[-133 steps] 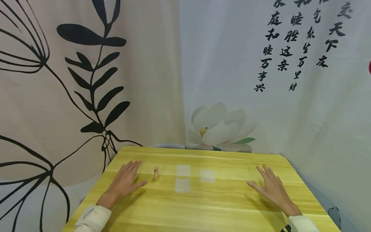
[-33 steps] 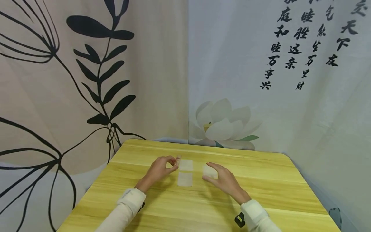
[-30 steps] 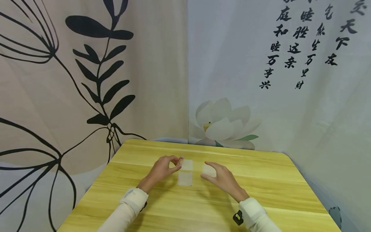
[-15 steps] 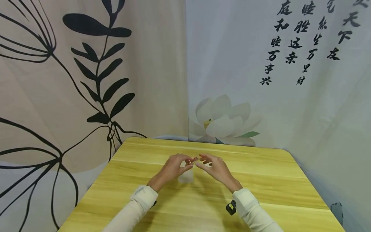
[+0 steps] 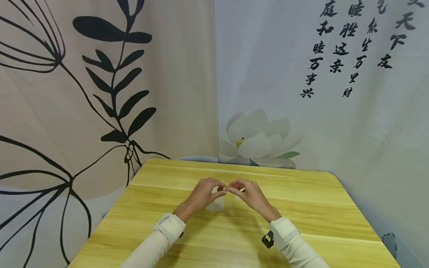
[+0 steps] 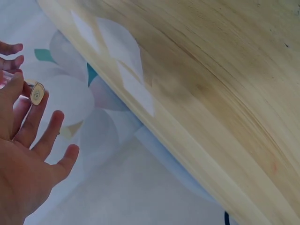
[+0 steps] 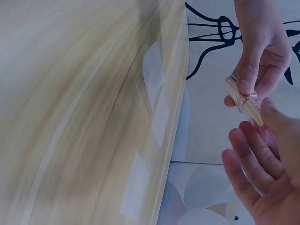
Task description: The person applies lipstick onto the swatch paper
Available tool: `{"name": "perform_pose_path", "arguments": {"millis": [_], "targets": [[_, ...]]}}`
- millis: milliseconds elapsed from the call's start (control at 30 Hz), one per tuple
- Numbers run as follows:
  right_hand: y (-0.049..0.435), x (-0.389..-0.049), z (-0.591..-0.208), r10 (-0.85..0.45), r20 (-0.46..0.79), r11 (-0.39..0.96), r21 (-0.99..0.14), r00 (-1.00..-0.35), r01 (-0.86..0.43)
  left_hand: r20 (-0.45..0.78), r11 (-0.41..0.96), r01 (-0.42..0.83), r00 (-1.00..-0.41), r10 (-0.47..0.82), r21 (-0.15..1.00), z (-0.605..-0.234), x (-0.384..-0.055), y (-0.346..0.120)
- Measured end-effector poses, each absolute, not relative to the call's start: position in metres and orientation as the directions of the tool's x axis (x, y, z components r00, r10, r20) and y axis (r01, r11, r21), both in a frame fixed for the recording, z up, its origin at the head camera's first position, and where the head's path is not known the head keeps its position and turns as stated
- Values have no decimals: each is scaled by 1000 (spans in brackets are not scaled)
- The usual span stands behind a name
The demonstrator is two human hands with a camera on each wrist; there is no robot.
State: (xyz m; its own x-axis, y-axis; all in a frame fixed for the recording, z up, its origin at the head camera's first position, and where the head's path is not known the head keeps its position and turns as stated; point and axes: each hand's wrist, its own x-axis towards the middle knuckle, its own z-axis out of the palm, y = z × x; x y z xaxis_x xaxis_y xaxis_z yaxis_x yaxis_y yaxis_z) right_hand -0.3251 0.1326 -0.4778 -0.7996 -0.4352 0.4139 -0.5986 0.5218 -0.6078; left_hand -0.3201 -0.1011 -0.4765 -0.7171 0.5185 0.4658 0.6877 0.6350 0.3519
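The yellow surface extends below the tube, which I hold raised, its long axis roughly level in the head view. Beyond the tube hang two cloths: to its left a beige cloth with a black plant print, to its right a pale cloth with a lotus print and black characters. Three white squares lie flat on the surface below the tube. My left fingers grip the gold end of the tube; my right fingers pinch its clear, pinkish end.

Compared with about four seconds earlier, the tube no longer stands on the surface near my spread left fingers; half a second ago only the left held it, the right being just short of its end.

The tube is short, roughly cylindrical and glossy, with gold-toned parts, a ring around it and a rounded end face whose markings are too small to read. The surface shows rounded far corners and a streaked wood grain. Nearer me than the tube are my white sleeves and, at the right cuff, a black device.
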Motion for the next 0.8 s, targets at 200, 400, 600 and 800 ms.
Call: {"name": "perform_pose_path", "arguments": {"millis": [200,400,600,800], "targets": [[135,-324,-478,-458,390,492,-637,-799,-593,461,623,696,-711,531,356,-476,-320,-99],[136,-324,-479,-470,390,480,-640,-791,-601,453,627,690,-718,529,362,-476,-320,-98],[137,-322,-478,-455,414,478,-633,-788,-609,442,631,685,-723,531,363,-474,-320,-98],[140,-319,-475,-457,399,482,-640,-795,-598,432,625,699,-711,555,348,-471,-319,-98]]}}
